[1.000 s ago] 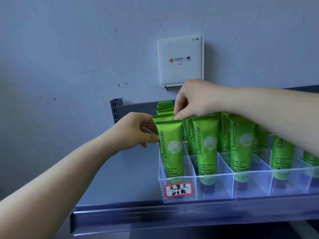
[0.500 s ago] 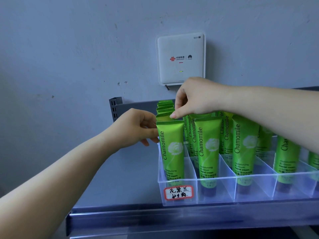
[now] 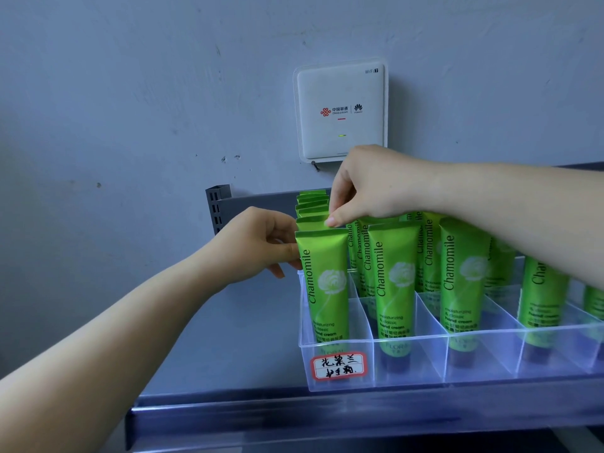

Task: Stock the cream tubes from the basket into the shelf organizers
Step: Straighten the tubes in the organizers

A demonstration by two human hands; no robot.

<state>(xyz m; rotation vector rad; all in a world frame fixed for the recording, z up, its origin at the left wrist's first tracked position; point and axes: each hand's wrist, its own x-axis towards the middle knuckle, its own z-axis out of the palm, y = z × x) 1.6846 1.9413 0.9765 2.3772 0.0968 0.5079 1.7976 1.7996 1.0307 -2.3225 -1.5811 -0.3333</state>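
My right hand (image 3: 369, 184) pinches the top edge of the second green cream tube (image 3: 312, 223) in the leftmost row; my left hand (image 3: 258, 246) pinches the front tube (image 3: 323, 286) at its side. Both stand in the clear organizer (image 3: 408, 364) on the grey shelf (image 3: 261, 416); neighbouring Chamomile tubes (image 3: 392, 289) crowd close, with a white WiFi router (image 3: 341, 109) on the wall behind.

A scuffed, pale grey-blue wall (image 3: 130, 93) fills the background, a white square WiFi router (image 3: 341, 109) mounted on it with one small green light lit — below runs a grey metal shelf (image 3: 261, 416), its slotted upright (image 3: 217, 210) against the wall.
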